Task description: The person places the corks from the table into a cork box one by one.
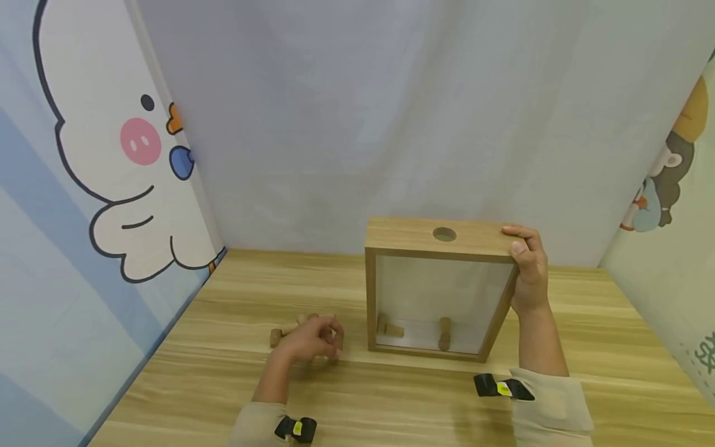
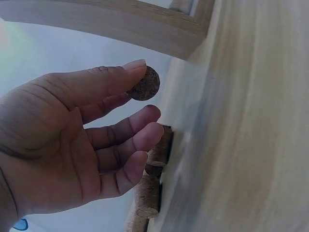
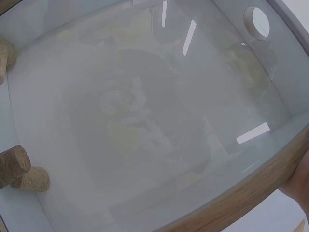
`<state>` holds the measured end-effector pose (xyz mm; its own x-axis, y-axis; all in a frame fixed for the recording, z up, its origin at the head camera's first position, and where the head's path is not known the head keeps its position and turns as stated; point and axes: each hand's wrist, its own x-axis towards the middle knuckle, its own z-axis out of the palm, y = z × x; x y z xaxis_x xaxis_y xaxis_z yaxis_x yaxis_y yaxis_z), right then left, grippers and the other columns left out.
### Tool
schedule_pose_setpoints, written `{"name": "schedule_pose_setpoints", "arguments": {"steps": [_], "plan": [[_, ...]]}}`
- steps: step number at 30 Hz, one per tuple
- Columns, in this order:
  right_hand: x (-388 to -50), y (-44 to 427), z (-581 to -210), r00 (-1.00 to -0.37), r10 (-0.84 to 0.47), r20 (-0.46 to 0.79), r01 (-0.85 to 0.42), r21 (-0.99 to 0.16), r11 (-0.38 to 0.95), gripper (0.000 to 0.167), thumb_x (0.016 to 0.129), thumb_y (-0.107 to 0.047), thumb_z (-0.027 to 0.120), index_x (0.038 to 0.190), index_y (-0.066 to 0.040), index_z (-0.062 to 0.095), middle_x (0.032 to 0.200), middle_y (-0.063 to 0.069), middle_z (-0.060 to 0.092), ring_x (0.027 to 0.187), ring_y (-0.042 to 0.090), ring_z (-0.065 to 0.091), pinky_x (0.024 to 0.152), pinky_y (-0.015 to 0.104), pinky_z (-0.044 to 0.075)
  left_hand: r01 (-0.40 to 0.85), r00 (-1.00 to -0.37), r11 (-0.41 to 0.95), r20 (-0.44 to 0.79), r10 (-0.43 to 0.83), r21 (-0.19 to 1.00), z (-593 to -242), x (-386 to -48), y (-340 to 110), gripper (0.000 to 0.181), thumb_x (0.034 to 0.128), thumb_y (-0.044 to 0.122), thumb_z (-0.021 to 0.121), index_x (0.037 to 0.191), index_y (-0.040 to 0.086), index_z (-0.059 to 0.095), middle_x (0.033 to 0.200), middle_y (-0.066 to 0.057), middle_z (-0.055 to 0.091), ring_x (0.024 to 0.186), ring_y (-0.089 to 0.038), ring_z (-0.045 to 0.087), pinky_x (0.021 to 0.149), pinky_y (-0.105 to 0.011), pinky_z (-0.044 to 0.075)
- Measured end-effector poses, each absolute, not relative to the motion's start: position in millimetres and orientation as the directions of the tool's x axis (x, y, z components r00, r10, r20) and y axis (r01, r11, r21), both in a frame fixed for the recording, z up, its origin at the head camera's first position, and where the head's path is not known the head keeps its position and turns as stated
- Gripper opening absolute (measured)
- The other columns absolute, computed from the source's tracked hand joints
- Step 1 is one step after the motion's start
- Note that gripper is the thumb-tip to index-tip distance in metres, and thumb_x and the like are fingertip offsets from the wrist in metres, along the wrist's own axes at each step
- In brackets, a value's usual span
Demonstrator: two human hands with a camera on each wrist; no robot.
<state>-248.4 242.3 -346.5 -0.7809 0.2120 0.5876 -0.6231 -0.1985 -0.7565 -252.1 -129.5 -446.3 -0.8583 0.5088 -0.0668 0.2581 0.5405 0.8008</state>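
Loose corks [image 1: 276,338]: small cluster on the table, just behind and left of the left hand; a lift should go up clear of these, not sideways through them.
Left hand [image 1: 310,340]: thumb and index finger closed in a pinch; the other three fingers loosely bent, nothing in them.
Pinched cork [image 2: 146,83]: between thumb and index, just left of the box, one round end showing. Judgement: grip the sides, leave that end free, don't squeeze hard or it may twist.
Box [image 1: 481,248]: upright on the table, see-through front. Narrow base, so a knock could rock it.
Corks inside [image 1: 394,330]: on the box floor, at the left wall and nearer the middle.
Hole [image 1: 444,234]: round, top face, fingers off it; likely best met end-on.
Right hand [image 1: 530,273]: curled round the top right corner, thumb to the front. Good brace; hold firm, no tilt.
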Motion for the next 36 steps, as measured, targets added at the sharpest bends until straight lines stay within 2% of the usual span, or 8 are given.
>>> {"name": "schedule_pose_setpoints", "arguments": {"steps": [8, 13, 18, 23, 36], "plan": [[-246.5, 241.7, -345.8, -0.786, 0.217, 0.58, -0.617, -0.758, -0.211, 0.025, 0.088, -0.02, 0.047, 0.106, -0.012, 0.062, 0.121, 0.01, 0.042, 0.101, 0.024, 0.039, 0.08, 0.04, 0.029, 0.214, -0.886, 0.411, -0.001, 0.464, 0.886, -432.7, -253.1, -128.9, 0.035, 0.079, -0.004, 0.067, 0.111, -0.004, 0.055, 0.093, -0.009, 0.06, 0.087, -0.023, 0.058, 0.073, -0.038, 0.049], [-245.7, 241.1, -345.2, -0.784, 0.219, 0.581, -0.619, -0.758, -0.205, 0.026, 0.088, -0.02, 0.047, 0.107, -0.011, 0.062, 0.12, 0.009, 0.042, 0.1, 0.024, 0.039, 0.079, 0.04, 0.029, 0.23, -0.89, 0.334, 0.058, 0.452, 0.914, -420.6, -253.3, -124.3, 0.036, 0.0786, -0.005, 0.068, 0.112, -0.003, 0.054, 0.094, -0.012, 0.058, 0.085, -0.023, 0.058, 0.071, -0.035, 0.05], [-245.6, 240.7, -345.1, -0.78, 0.218, 0.587, -0.624, -0.753, -0.206, 0.026, 0.088, -0.019, 0.047, 0.107, -0.01, 0.062, 0.119, 0.01, 0.043, 0.099, 0.024, 0.04, 0.079, 0.039, 0.03, 0.262, -0.907, 0.339, 0.11, 0.406, 0.903, -405.7, -251.5, -119.0, 0.035, 0.0801, 0.005, 0.072, 0.111, 0.005, 0.056, 0.096, -0.01, 0.057, 0.083, -0.022, 0.057, 0.07, -0.035, 0.049], [-245.3, 240.4, -344.5, -0.782, 0.219, 0.584, -0.622, -0.756, -0.206, 0.025, 0.088, -0.019, 0.047, 0.106, -0.011, 0.062, 0.118, 0.01, 0.043, 0.099, 0.023, 0.04, 0.079, 0.038, 0.031, 0.277, -0.924, 0.364, 0.142, 0.356, 0.889, -392.0, -248.3, -117.2, 0.038, 0.0815, 0.013, 0.073, 0.116, 0.01, 0.057, 0.1, -0.007, 0.058, 0.085, -0.021, 0.056, 0.075, -0.037, 0.047], [-243.9, 240.0, -343.0, -0.791, 0.228, 0.568, -0.609, -0.767, -0.202, 0.026, 0.087, -0.02, 0.047, 0.107, -0.01, 0.062, 0.118, 0.01, 0.043, 0.1, 0.024, 0.039, 0.08, 0.04, 0.029, 0.348, -0.909, 0.359, 0.219, 0.355, 0.866, -356.1, -240.4, -108.1, 0.038, 0.0833, 0.007, 0.069, 0.119, 0.01, 0.058, 0.101, -0.005, 0.059, 0.088, -0.021, 0.056, 0.077, -0.037, 0.047]]}}
